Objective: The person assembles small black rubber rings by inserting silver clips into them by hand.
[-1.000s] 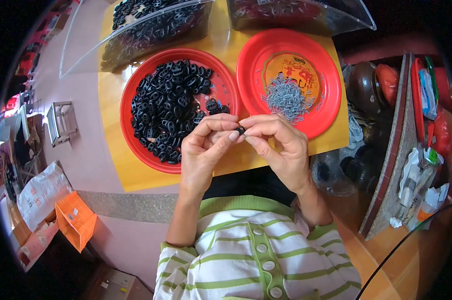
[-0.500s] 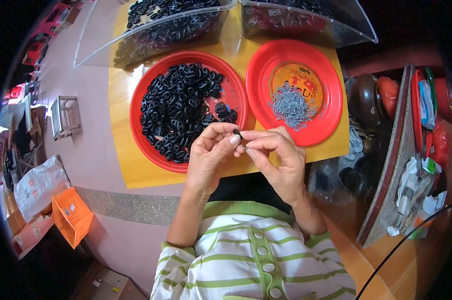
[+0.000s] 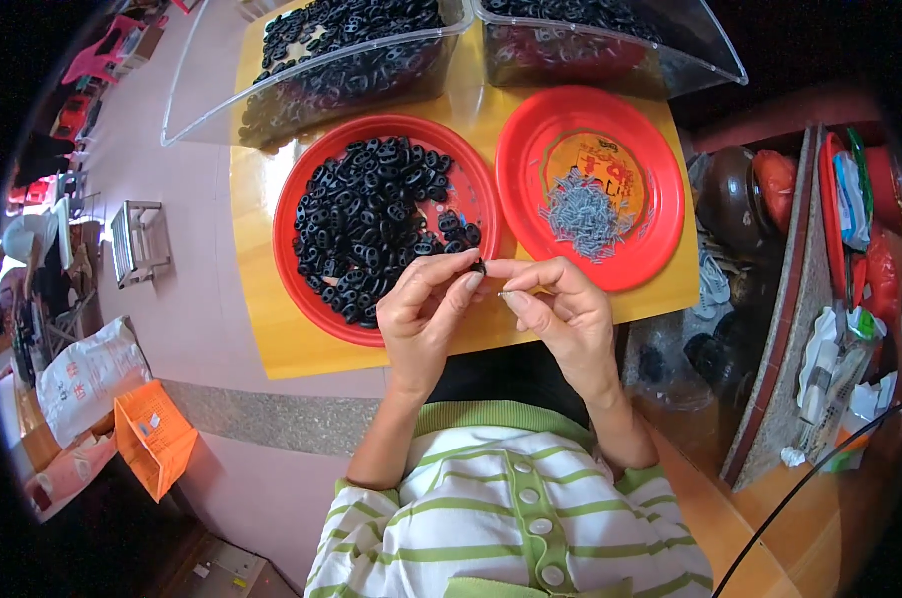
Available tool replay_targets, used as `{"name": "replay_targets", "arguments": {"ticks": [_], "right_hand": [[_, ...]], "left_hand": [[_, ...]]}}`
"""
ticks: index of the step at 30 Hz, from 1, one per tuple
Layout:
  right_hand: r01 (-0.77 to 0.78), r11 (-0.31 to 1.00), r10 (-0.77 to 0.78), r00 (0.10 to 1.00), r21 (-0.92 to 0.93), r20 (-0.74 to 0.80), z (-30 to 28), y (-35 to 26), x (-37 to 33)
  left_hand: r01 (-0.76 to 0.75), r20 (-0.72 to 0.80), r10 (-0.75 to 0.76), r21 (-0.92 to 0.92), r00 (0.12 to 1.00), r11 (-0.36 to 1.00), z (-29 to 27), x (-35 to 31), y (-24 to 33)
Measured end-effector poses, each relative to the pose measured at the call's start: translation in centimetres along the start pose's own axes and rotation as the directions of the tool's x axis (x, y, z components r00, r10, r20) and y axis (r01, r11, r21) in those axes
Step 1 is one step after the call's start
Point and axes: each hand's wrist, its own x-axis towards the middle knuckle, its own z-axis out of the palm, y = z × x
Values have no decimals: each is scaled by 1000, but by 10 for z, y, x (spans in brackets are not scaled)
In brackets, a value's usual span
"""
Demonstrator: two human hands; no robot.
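Between the thumb and forefinger of my left hand (image 3: 418,314) is a small black plastic piece (image 3: 479,267), mostly hidden by the fingertips. My right hand (image 3: 571,317) is closed in a pinch on a tiny grey metal piece (image 3: 502,293), whose end pokes out toward the left hand. Its forefinger reaches to the black piece. Just beyond my left hand, a round red tray (image 3: 284,269) holds a heap of black two-holed plastic pieces (image 3: 361,219). A red plate (image 3: 667,199) lies to its right, bearing a pile of small, thin grey metal pieces (image 3: 583,219).
Two clear plastic bins (image 3: 371,55) of similar black pieces stand at the table's far side. Yellow sheeting (image 3: 257,329) covers the tabletop. To the right is a stone-topped ledge (image 3: 770,369) with bags beside it. A metal stool (image 3: 137,242) and an orange bag (image 3: 154,436) are at left.
My right thumb and the metal piece have drawn slightly away from my left fingers. The left hand still grips the black piece. The whole view has shifted a little.
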Motion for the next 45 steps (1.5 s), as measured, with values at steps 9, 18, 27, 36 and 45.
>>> {"name": "replay_targets", "arguments": {"ticks": [9, 18, 27, 36, 45], "right_hand": [[37, 994, -32, 998, -108, 50, 10, 2, 21], [75, 962, -43, 991, -262, 126, 16, 1, 48], [68, 914, 13, 980, -400, 197, 10, -3, 55], [161, 828, -8, 962, -538, 275, 11, -13, 58], [170, 852, -64, 973, -496, 224, 15, -2, 46]], "left_hand": [[-3, -22, 5, 93, 1000, 996, -16, 1, 2], [384, 122, -377, -510, 918, 770, -29, 7, -6], [378, 104, -366, -360, 925, 853, -25, 10, 0], [372, 110, -356, -271, 928, 888, -29, 8, 4], [379, 134, -355, -298, 925, 876, -25, 5, 1]]}}
